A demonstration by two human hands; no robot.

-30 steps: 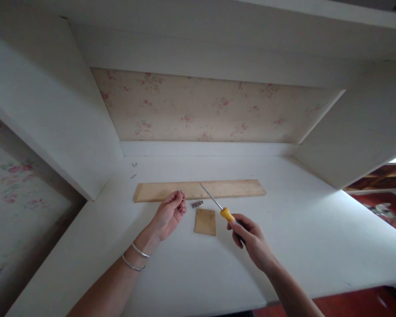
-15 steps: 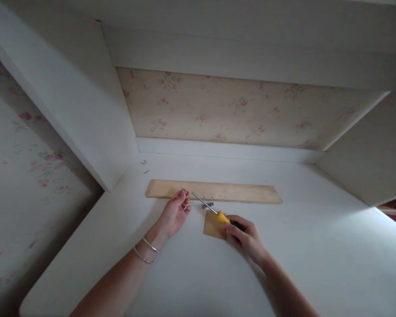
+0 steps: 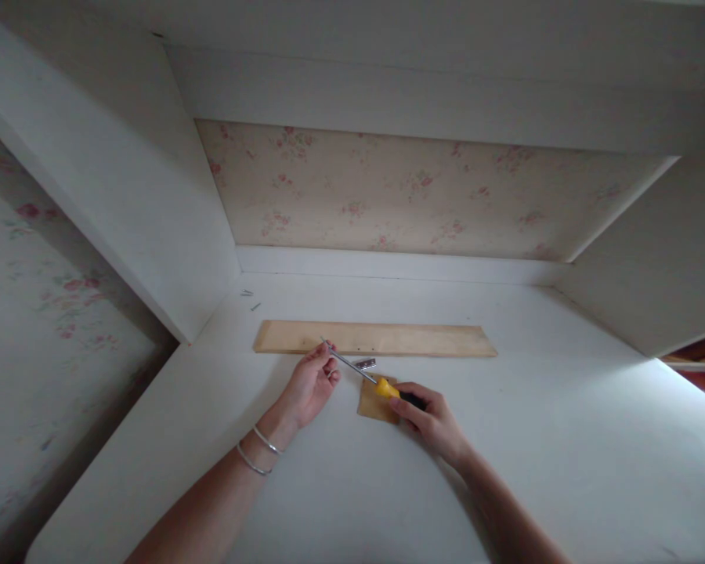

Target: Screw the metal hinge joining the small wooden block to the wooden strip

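Note:
My left hand [image 3: 310, 385] pinches a thin screw [image 3: 323, 341] between thumb and fingertips, its point toward the far left. In my right hand [image 3: 438, 423] is a screwdriver [image 3: 386, 389] with a yellow and black handle. The screwdriver's tip is at the left fingertips, by the head end of the screw; exact contact is too small to tell. Beyond both hands lies a long wooden board [image 3: 428, 339] with a few small dark holes near its front edge. A small metal hinge [image 3: 365, 364] rests below the board. A small wooden piece [image 3: 374, 406] is partly hidden by the right hand and screwdriver.
Several loose screws [image 3: 247, 293] lie at the far left of the white desk surface [image 3: 317, 501]. A white side panel [image 3: 123, 180] rises on the left, another [image 3: 652, 251] on the right. Floral wallpaper [image 3: 399, 188] shows behind, under an overhanging white panel [image 3: 388, 94].
The right hand has moved the screwdriver left, bringing its tip from a gap away to the left fingertips at the screw. The view has shifted slightly.

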